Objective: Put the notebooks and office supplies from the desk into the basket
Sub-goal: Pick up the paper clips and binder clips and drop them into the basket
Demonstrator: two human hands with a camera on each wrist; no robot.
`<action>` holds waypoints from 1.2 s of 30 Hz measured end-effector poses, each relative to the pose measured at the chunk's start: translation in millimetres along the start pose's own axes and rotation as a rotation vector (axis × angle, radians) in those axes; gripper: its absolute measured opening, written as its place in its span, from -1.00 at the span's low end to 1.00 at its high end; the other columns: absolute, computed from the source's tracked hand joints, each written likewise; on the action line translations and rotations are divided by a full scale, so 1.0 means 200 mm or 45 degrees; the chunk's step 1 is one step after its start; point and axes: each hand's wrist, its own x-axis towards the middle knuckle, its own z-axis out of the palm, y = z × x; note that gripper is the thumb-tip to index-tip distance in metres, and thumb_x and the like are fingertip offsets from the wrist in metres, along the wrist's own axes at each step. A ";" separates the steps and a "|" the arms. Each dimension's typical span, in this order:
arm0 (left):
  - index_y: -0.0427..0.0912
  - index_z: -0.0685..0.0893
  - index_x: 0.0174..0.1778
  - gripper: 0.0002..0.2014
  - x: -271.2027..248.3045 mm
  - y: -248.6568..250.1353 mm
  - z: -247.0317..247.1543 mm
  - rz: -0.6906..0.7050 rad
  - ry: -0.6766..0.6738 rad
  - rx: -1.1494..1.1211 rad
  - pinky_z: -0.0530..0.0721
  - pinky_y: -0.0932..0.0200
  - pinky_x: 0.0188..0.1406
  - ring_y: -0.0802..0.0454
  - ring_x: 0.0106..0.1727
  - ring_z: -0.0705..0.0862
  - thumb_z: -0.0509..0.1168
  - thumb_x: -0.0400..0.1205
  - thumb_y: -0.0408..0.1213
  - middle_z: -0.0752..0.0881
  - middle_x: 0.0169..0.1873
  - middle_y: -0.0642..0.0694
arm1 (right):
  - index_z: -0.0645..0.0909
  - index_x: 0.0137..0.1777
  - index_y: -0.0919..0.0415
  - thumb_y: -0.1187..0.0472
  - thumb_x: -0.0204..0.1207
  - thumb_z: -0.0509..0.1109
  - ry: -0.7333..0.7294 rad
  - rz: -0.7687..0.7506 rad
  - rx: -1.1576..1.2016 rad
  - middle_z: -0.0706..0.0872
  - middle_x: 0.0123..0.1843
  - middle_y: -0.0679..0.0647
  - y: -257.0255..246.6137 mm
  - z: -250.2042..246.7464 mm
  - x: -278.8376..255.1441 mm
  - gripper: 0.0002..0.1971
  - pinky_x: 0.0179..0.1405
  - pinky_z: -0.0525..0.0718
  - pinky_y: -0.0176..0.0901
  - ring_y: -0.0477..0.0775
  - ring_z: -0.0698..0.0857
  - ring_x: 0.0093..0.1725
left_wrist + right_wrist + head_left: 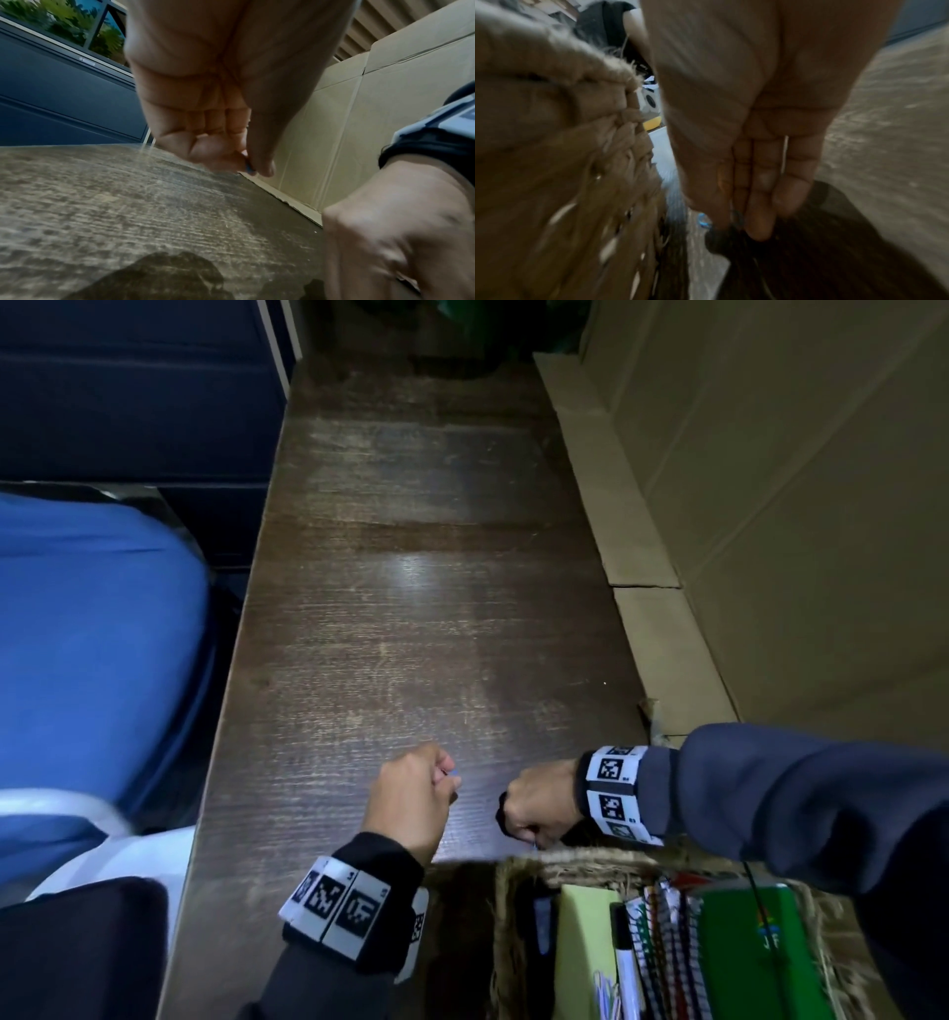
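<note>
Both hands were closed: the right hand, just beyond the basket, held small things I could not identify, and the left hand beside it pinched a tiny blue item, probably light and easily dropped.

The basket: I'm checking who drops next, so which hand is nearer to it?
Right. The right hand hangs just above the basket rim; the left hand is over the bare desk, off to its left.
</note>
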 end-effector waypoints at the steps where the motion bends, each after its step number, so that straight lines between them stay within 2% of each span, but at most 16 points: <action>1: 0.01 0.56 -0.24 -0.87 -0.01 0.01 -0.01 0.000 0.003 0.015 0.31 0.51 -0.53 0.38 -0.45 0.44 0.34 0.59 -0.24 0.52 -0.50 0.18 | 0.72 -0.06 0.31 0.28 0.44 0.45 -0.005 0.043 -0.013 0.79 -0.06 0.23 0.00 -0.02 -0.03 -0.88 -0.25 0.59 -0.04 0.22 0.67 -0.12; 3: 0.02 0.59 -0.24 -0.88 -0.04 0.04 -0.05 0.005 -0.003 0.036 0.41 0.41 -0.41 0.29 -0.43 0.52 0.35 0.59 -0.24 0.53 -0.50 0.19 | 0.71 -0.02 0.30 0.26 0.48 0.42 0.065 0.180 -0.015 0.77 -0.05 0.24 0.01 -0.06 -0.10 -0.86 -0.27 0.59 -0.06 0.25 0.70 -0.10; 6: 0.01 0.67 -0.24 -0.92 -0.10 0.09 -0.10 0.040 -0.023 0.057 0.64 0.20 -0.14 0.03 -0.23 0.71 0.37 0.57 -0.22 0.61 -0.48 0.14 | 0.68 0.08 0.19 0.27 0.51 0.34 0.415 0.420 0.194 0.77 0.03 0.22 0.01 -0.15 -0.28 -0.81 -0.15 0.61 -0.08 0.26 0.73 0.00; 9: 0.00 0.72 -0.20 -0.98 -0.19 0.15 -0.13 0.090 -0.022 0.049 0.71 0.14 -0.07 0.03 -0.21 0.74 0.41 0.54 -0.19 0.70 -0.42 0.10 | 0.66 0.24 0.04 0.28 0.50 0.34 0.681 0.474 0.383 0.77 0.07 0.11 -0.04 -0.20 -0.52 -0.68 -0.10 0.56 -0.16 0.15 0.72 0.04; 11: 0.00 0.72 -0.17 -0.96 -0.26 0.21 -0.14 0.149 -0.032 -0.004 0.67 0.19 -0.09 0.06 -0.25 0.72 0.44 0.51 -0.19 0.69 -0.42 0.11 | 0.72 0.17 0.05 0.29 0.47 0.37 0.764 0.461 0.454 0.81 -0.01 0.07 -0.15 -0.18 -0.67 -0.70 -0.07 0.63 -0.15 0.09 0.72 -0.04; 14: 0.00 0.75 -0.16 -0.93 -0.38 0.32 -0.14 0.266 -0.086 -0.040 0.64 0.21 -0.10 0.09 -0.28 0.70 0.48 0.48 -0.21 0.68 -0.44 0.13 | 0.75 -0.05 0.10 0.28 0.43 0.37 0.746 0.498 0.537 0.73 -0.26 0.00 -0.35 -0.07 -0.78 -0.83 -0.22 0.52 -0.25 0.01 0.61 -0.25; 16: -0.02 0.77 -0.21 -0.95 -0.46 0.38 -0.14 0.341 -0.106 -0.027 0.63 0.22 -0.11 0.10 -0.29 0.71 0.50 0.46 -0.20 0.70 -0.43 0.11 | 0.73 -0.15 0.14 0.25 0.41 0.36 0.666 0.535 0.601 0.76 -0.27 0.07 -0.47 0.04 -0.77 -0.88 -0.19 0.60 -0.16 0.13 0.66 -0.24; 18: -0.05 0.76 -0.26 -0.95 -0.53 0.44 -0.13 0.424 -0.105 -0.016 0.61 0.25 -0.16 0.13 -0.31 0.71 0.50 0.46 -0.19 0.72 -0.43 0.09 | 0.75 -0.17 0.15 0.28 0.37 0.40 0.530 0.548 0.686 0.82 -0.17 0.14 -0.54 0.17 -0.71 -0.89 -0.14 0.67 -0.12 0.16 0.72 -0.18; 19: -0.06 0.75 -0.28 -0.93 -0.56 0.46 -0.13 0.465 -0.102 -0.014 0.60 0.27 -0.19 0.14 -0.32 0.71 0.50 0.46 -0.19 0.73 -0.43 0.08 | 0.77 -0.16 0.19 0.32 0.36 0.42 0.468 0.543 0.736 0.83 -0.15 0.15 -0.57 0.23 -0.68 -0.88 -0.16 0.66 -0.18 0.11 0.70 -0.20; 21: -0.06 0.75 -0.29 -0.92 -0.62 0.50 -0.12 0.533 -0.106 -0.008 0.54 0.37 -0.27 0.19 -0.35 0.68 0.49 0.46 -0.18 0.74 -0.43 0.08 | 0.79 -0.15 0.28 0.40 0.33 0.45 0.388 0.558 0.823 0.80 -0.27 0.11 -0.62 0.35 -0.60 -0.87 -0.33 0.55 -0.31 0.01 0.63 -0.26; 23: -0.05 0.73 -0.30 -0.92 -0.68 0.52 -0.09 0.548 -0.138 -0.012 0.52 0.40 -0.30 0.22 -0.38 0.66 0.49 0.46 -0.18 0.74 -0.44 0.09 | 0.80 -0.15 0.32 0.44 0.31 0.45 0.362 0.624 0.855 0.72 -0.38 0.09 -0.67 0.42 -0.53 -0.85 -0.36 0.53 -0.30 0.02 0.63 -0.26; 25: -0.06 0.72 -0.29 -0.91 -0.71 0.52 -0.04 0.518 -0.204 -0.019 0.59 0.33 -0.25 0.18 -0.33 0.71 0.50 0.45 -0.20 0.77 -0.41 0.06 | 0.80 -0.13 0.35 0.44 0.33 0.46 0.361 0.697 0.868 0.82 -0.23 0.21 -0.68 0.48 -0.46 -0.85 -0.22 0.64 -0.21 0.08 0.69 -0.23; 28: -0.10 0.73 -0.24 -0.90 -0.73 0.49 0.07 0.473 -0.322 0.098 0.66 0.21 -0.09 0.07 -0.22 0.75 0.52 0.43 -0.22 0.83 -0.31 -0.02 | 0.77 -0.05 0.39 0.36 0.36 0.50 0.391 0.743 0.838 0.82 -0.02 0.30 -0.69 0.53 -0.41 -0.82 -0.01 0.73 -0.04 0.24 0.77 -0.02; 30: -0.11 0.74 -0.21 -0.89 -0.74 0.46 0.15 0.423 -0.401 0.175 0.66 0.20 -0.04 0.04 -0.21 0.73 0.52 0.43 -0.24 0.85 -0.25 -0.07 | 0.75 0.01 0.37 0.32 0.36 0.52 0.444 0.780 0.868 0.80 -0.01 0.29 -0.68 0.54 -0.42 -0.77 -0.01 0.71 -0.05 0.24 0.76 0.00; 33: -0.14 0.77 -0.19 -0.97 -0.75 0.44 0.27 0.347 -0.478 0.254 0.70 0.20 0.05 -0.02 -0.07 0.79 0.46 0.49 -0.30 0.86 -0.19 -0.12 | 0.80 -0.06 0.32 0.33 0.30 0.54 0.548 0.895 0.949 0.82 -0.11 0.25 -0.64 0.52 -0.51 -0.79 -0.16 0.67 -0.15 0.10 0.71 -0.21; 36: -0.26 0.78 -0.16 -0.87 -0.74 0.43 0.41 0.302 -0.529 0.343 0.76 0.07 0.06 -0.12 -0.02 0.80 0.30 0.58 -0.40 0.83 -0.12 -0.19 | 0.80 -0.05 0.28 0.36 0.38 0.49 0.712 0.976 1.028 0.85 -0.03 0.17 -0.58 0.51 -0.64 -0.84 -0.01 0.73 -0.15 0.09 0.76 -0.10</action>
